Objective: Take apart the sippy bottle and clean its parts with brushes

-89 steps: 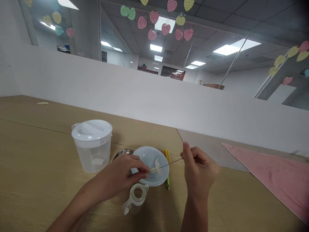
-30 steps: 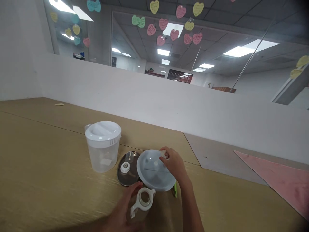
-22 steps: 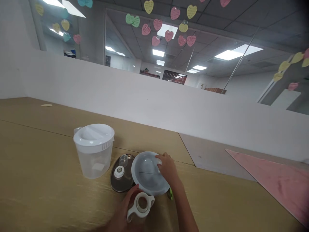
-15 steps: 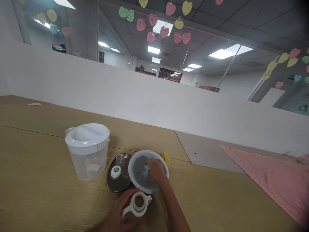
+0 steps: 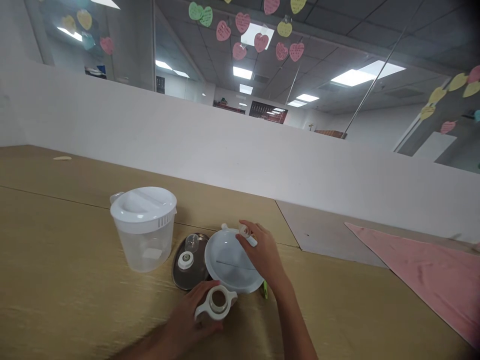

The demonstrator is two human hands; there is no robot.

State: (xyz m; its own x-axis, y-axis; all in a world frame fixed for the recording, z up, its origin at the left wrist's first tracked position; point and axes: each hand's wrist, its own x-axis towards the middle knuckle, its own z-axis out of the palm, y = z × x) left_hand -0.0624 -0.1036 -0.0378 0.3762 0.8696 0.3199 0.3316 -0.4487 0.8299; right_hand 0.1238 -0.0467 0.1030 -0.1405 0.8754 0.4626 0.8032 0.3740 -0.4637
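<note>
My left hand [image 5: 195,312] is wrapped round a white two-handled ring or bottle collar [image 5: 218,302] near the table's front. Over the right rim of a pale bowl [image 5: 225,250], my right hand [image 5: 260,247] pinches a small clear and white part [image 5: 245,231], too small to name. A thin straight thing lies in the bowl. Left of it, a dark metal tray [image 5: 180,280] holds a white round cap [image 5: 185,260] and a clear dome [image 5: 192,242].
A lidded clear pitcher [image 5: 144,245] stands left of the tray. Something green [image 5: 265,289] shows at the bowl's lower right. A pink cloth [image 5: 423,270] lies at the right. A white wall [image 5: 225,150] with windows runs behind the table.
My right hand has risen out of the bowl towards its right rim with the small part in its fingers. My left hand still holds the white ring. The view has shifted slightly.
</note>
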